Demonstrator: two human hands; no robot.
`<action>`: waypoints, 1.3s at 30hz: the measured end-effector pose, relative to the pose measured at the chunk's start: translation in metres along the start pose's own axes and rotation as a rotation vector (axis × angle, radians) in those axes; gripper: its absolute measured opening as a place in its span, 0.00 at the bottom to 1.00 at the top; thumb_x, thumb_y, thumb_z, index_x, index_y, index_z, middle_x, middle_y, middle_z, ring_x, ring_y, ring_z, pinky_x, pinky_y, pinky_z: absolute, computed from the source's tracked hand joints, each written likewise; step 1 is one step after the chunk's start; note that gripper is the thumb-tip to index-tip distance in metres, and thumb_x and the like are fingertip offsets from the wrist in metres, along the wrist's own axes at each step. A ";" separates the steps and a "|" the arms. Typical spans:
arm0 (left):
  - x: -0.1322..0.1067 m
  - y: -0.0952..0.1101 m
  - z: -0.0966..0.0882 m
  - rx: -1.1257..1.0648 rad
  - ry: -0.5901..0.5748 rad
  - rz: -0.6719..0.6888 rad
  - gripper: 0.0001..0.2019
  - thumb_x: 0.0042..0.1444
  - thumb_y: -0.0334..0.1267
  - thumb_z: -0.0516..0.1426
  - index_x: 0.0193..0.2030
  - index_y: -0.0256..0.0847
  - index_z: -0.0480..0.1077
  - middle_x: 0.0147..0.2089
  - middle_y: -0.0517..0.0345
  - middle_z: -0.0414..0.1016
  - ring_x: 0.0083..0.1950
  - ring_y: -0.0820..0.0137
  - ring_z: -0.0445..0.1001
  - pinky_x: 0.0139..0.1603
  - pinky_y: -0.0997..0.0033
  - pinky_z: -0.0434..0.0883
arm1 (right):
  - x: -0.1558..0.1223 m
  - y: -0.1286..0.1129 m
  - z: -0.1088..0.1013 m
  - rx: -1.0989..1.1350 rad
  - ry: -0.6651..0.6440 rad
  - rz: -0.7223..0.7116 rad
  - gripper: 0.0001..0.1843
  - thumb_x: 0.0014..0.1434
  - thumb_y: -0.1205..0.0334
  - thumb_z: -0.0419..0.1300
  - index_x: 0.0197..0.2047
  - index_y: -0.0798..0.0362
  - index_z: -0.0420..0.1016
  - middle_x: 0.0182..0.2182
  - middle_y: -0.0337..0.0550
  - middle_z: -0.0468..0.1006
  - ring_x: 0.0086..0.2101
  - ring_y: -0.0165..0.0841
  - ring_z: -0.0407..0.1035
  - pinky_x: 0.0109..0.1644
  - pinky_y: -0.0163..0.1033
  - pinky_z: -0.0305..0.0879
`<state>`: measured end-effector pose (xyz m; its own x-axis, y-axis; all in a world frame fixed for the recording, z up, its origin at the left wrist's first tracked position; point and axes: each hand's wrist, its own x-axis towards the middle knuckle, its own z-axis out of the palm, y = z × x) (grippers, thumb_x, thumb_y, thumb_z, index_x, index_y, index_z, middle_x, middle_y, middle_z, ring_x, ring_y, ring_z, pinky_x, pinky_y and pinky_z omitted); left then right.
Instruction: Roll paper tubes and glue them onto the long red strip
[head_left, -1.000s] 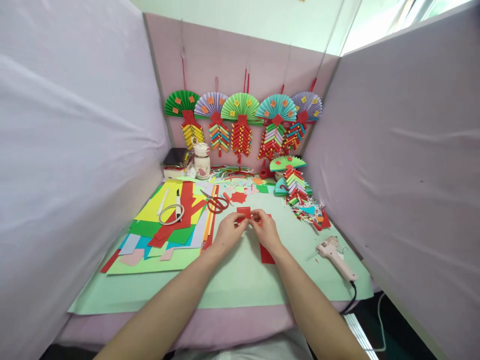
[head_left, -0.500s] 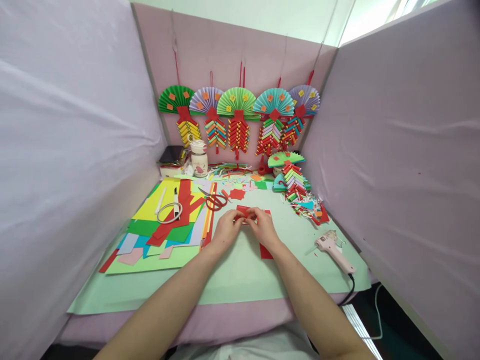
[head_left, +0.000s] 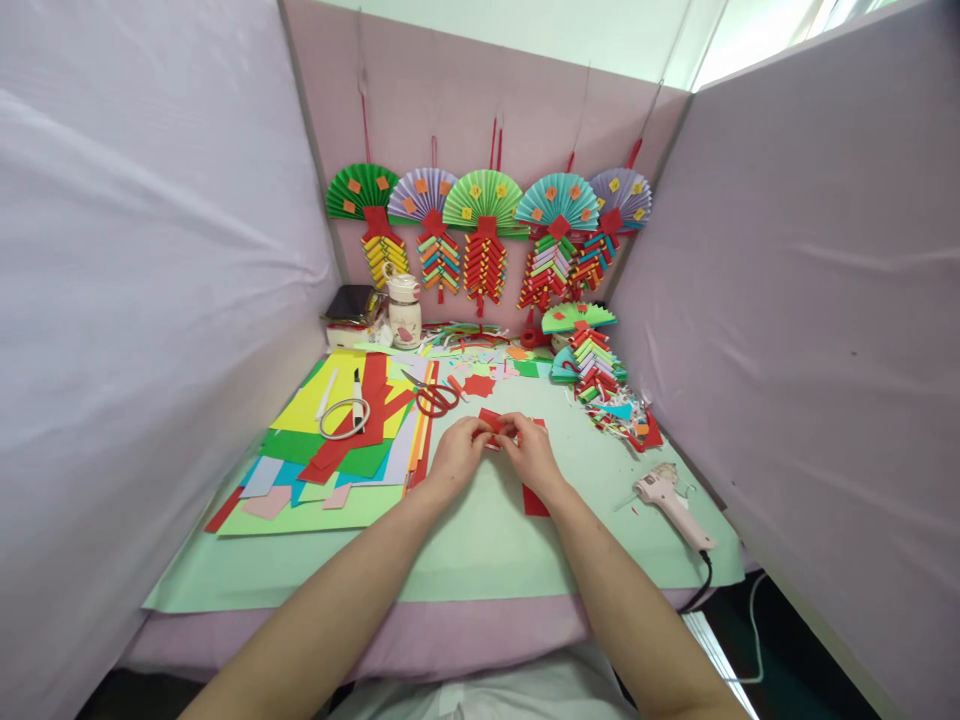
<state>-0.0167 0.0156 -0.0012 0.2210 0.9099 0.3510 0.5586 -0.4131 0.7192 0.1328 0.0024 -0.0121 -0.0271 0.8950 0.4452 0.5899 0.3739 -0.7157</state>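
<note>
A small piece of red paper is pinched between my two hands over the mat. My left hand grips it from the left, thumb and fingertips together. My right hand holds its right side, with the fingertips of both hands nearly touching. The fingers hide most of the paper, so any fold in it cannot be made out. Under my right hand and wrist lies a larger red paper sheet, partly covered. Red-handled scissors rest to the left of my hands, beside a ragged red paper scrap.
Coloured paper sheets with a utility knife and a silver ring lie left. A glue gun sits right, its cord over the edge. Paper fans hang behind a white bottle. Scraps pile at the right.
The view has shifted slightly, so the whole scene sits a little further right. Both hands keep their pinch on the small red paper, almost unmoved.
</note>
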 end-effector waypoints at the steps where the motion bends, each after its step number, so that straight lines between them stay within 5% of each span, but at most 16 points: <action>1: 0.000 0.001 0.000 0.007 0.000 -0.003 0.06 0.54 0.30 0.53 0.32 0.40 0.70 0.35 0.56 0.74 0.37 0.68 0.70 0.40 0.69 0.65 | 0.000 0.000 0.000 -0.001 -0.004 -0.002 0.09 0.55 0.65 0.55 0.41 0.49 0.70 0.32 0.38 0.77 0.36 0.34 0.71 0.45 0.41 0.62; 19: 0.002 0.000 -0.003 0.015 0.067 -0.122 0.06 0.55 0.32 0.52 0.32 0.38 0.71 0.34 0.53 0.75 0.37 0.66 0.71 0.39 0.68 0.66 | 0.002 0.002 -0.005 0.112 0.072 0.070 0.11 0.58 0.65 0.50 0.42 0.50 0.69 0.35 0.42 0.78 0.39 0.36 0.71 0.47 0.42 0.63; 24: 0.000 0.001 -0.003 0.015 0.085 -0.117 0.06 0.55 0.31 0.52 0.32 0.38 0.71 0.35 0.53 0.75 0.38 0.66 0.71 0.40 0.67 0.66 | 0.000 -0.007 -0.006 -0.065 0.116 0.025 0.14 0.56 0.69 0.48 0.43 0.49 0.71 0.38 0.42 0.77 0.43 0.37 0.67 0.50 0.45 0.56; 28: -0.002 0.003 0.000 0.021 0.082 -0.086 0.06 0.55 0.29 0.52 0.33 0.38 0.71 0.35 0.53 0.74 0.38 0.67 0.71 0.41 0.68 0.66 | -0.004 -0.016 -0.005 -0.224 0.132 -0.056 0.10 0.58 0.61 0.55 0.43 0.47 0.73 0.43 0.43 0.75 0.46 0.39 0.62 0.50 0.46 0.51; 39: -0.004 0.007 0.001 -0.019 0.075 -0.031 0.05 0.54 0.31 0.52 0.32 0.40 0.69 0.35 0.55 0.74 0.39 0.67 0.71 0.42 0.68 0.66 | -0.004 -0.007 -0.001 -0.278 0.102 -0.034 0.10 0.62 0.57 0.55 0.31 0.48 0.74 0.33 0.41 0.77 0.41 0.38 0.63 0.47 0.46 0.46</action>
<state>-0.0124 0.0086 0.0018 0.1432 0.9172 0.3718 0.5490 -0.3862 0.7413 0.1292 -0.0038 -0.0080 0.0222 0.8489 0.5280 0.7886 0.3098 -0.5312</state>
